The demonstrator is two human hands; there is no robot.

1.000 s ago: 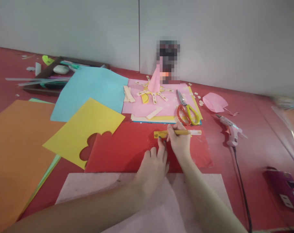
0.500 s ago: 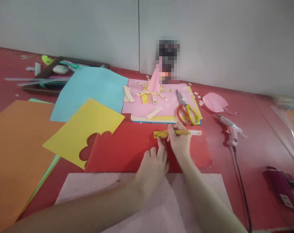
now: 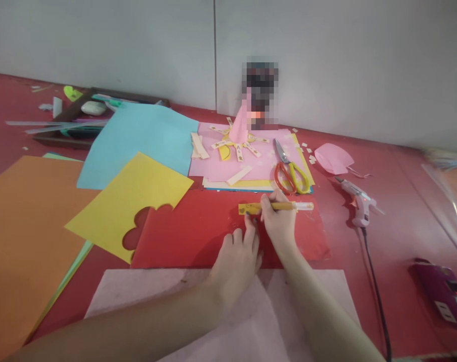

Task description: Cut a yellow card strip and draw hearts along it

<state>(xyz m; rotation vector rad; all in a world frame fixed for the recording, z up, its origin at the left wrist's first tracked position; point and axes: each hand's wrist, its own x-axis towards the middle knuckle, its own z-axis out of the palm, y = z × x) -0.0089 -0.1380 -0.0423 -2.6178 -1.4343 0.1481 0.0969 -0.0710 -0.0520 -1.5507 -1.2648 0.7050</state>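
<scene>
A narrow yellow paper strip [image 3: 244, 209] with small dark drawn marks lies on a red sheet [image 3: 190, 236]. My right hand [image 3: 279, 221] is closed around a gold-brown pen [image 3: 284, 205] with a clear end. The pen lies low over the strip, its tip at the drawn marks; whether it touches is too small to tell. My left hand [image 3: 238, 251] rests on the red sheet, fingers apart, with the index fingertip pressing on the strip's lower edge. Its thumb is mostly hidden beneath.
Beyond the red sheet are scissors [image 3: 291, 173] and a pink paper cone [image 3: 240, 125] ringed by decorated strips. A corded glue gun [image 3: 358, 201] lies right, near a purple power box [image 3: 439, 294]. Yellow [image 3: 126, 201], blue [image 3: 145, 141] and orange [image 3: 32, 226] sheets spread left, beside a dark tray [image 3: 62, 138].
Almost nothing differs. The whole view shifts very slightly, while both hands, the pen and the strip keep their places.
</scene>
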